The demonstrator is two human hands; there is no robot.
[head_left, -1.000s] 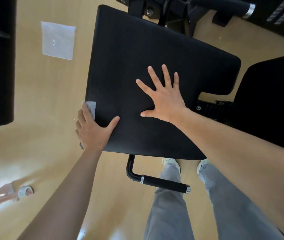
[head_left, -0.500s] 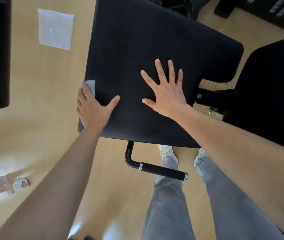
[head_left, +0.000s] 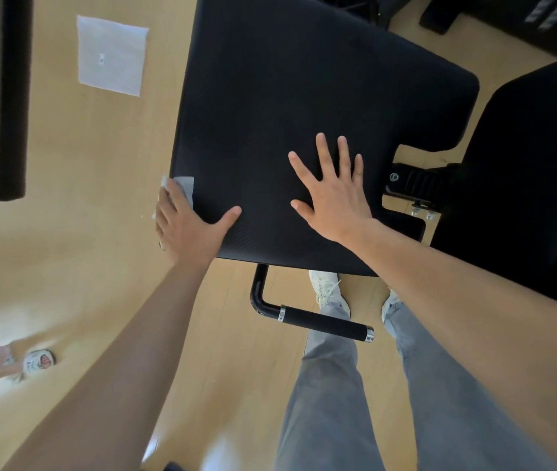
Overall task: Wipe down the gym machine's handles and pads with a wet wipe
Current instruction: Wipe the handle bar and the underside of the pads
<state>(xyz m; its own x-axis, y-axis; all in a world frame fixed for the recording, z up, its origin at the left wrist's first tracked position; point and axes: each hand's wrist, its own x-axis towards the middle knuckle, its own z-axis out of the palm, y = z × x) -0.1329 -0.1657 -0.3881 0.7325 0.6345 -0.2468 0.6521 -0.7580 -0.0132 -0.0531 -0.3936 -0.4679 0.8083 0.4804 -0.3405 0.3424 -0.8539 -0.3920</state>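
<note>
The left hand [head_left: 188,229] curls over the left edge of the big black textured pad [head_left: 304,79], fingers gripping a pale wet wipe [head_left: 185,185] there, thumb on top; the right hand [head_left: 333,195] lies flat on the pad, fingers spread.

Bright, even daylight fills the view; the wooden floor [head_left: 100,158] throws pale glare at the lower left and bottom centre; the black pad [head_left: 287,96] reads matte, its texture faint; wide-angle distortion bends the edges; the left border is dark and blurred; focus is sharp at the centre.
</note>
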